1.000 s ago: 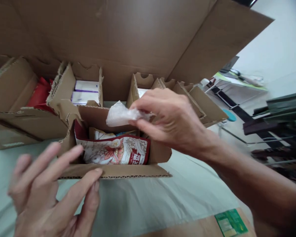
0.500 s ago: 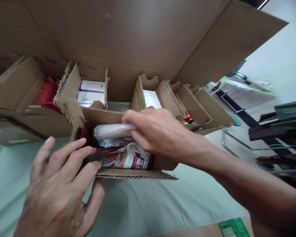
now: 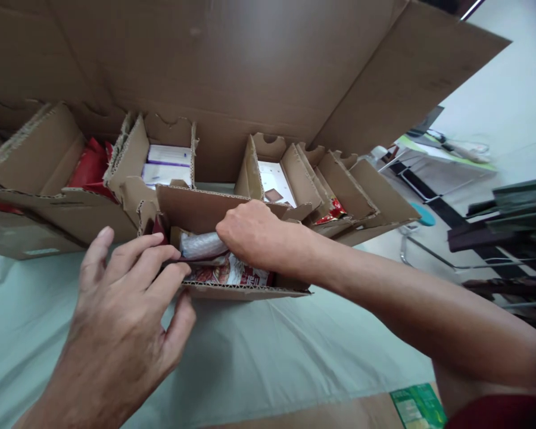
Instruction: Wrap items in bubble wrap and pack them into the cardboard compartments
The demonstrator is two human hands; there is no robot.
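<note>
My right hand [image 3: 254,235] is closed around the right end of a clear, crinkly plastic-wrapped roll [image 3: 201,245], with its fingertips hidden below the knuckles. The roll lies low inside a small open cardboard box [image 3: 190,205]. In front of it, within the same box, is a red and white printed food packet [image 3: 232,271]. A maroon packet edge [image 3: 159,226] shows at the box's left end. My left hand [image 3: 134,298] has its fingers spread at the box's front left corner. Its fingertips reach over the rim beside the maroon edge, and its thumb stays outside.
Behind stands a row of cardboard compartments. They hold a red packet [image 3: 90,165], white packs with purple edges [image 3: 167,164], a white box [image 3: 274,182] and a red shiny packet [image 3: 333,210]. A tall cardboard panel [image 3: 232,71] rises behind them. Pale green cloth [image 3: 250,351] covers the surface.
My right hand has lowered the plastic-wrapped roll deeper into the box. My left hand remains at the front left corner, and the box appears slightly higher in view.
</note>
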